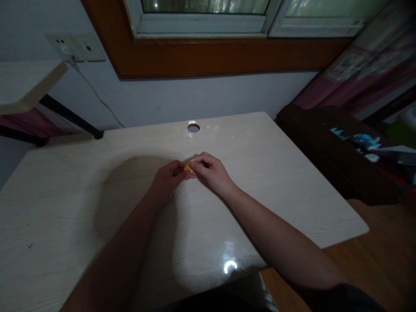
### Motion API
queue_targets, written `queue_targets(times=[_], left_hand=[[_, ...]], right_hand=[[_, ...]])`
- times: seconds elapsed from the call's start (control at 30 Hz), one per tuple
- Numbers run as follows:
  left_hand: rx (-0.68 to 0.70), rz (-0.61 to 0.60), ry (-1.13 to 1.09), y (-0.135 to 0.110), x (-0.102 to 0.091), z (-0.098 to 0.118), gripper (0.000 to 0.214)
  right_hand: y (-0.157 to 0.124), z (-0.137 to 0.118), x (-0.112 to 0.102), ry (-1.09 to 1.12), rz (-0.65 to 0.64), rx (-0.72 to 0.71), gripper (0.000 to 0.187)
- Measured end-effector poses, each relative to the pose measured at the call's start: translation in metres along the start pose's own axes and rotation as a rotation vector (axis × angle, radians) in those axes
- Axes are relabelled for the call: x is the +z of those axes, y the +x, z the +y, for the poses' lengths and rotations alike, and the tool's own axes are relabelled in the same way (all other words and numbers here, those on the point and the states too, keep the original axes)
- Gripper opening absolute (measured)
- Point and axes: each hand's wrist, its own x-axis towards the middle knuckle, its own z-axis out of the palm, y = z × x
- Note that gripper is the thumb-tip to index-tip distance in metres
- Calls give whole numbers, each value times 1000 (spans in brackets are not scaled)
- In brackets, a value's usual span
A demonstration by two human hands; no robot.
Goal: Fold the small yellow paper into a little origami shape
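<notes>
Over the middle of the pale desk (260, 164), my two hands meet at a small yellow piece (189, 167), too small in view to tell its kind. My left hand (169, 177) pinches it from the left between thumb and fingers. From the other side, the thumb and bent index finger of my right hand (211, 171) close on it too. Pinkish shapes show just below the yellow piece, and I cannot tell whether they are fingertips or part of an object. Much of the piece is hidden by my fingers.
A round cable hole (193, 128) lies near the desk's back edge. A raised shelf (29, 82) on black legs stands at the left. Behind it are wall sockets (74, 47) with a white cable (97, 93). Dark furniture (334, 156) borders the right side.
</notes>
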Motion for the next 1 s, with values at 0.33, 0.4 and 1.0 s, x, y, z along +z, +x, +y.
queue_targets(times=[0.33, 0.4, 1.0], left_hand=[[8, -11, 13, -1, 3, 3, 26], [1, -15, 8, 0, 3, 2, 25], [23, 47, -141, 1, -1, 7, 42]], right_hand=[[-4, -5, 5, -18, 114, -25, 21], [-4, -7, 6, -30, 138, -33, 23], [1, -3, 1, 28, -22, -1, 22]])
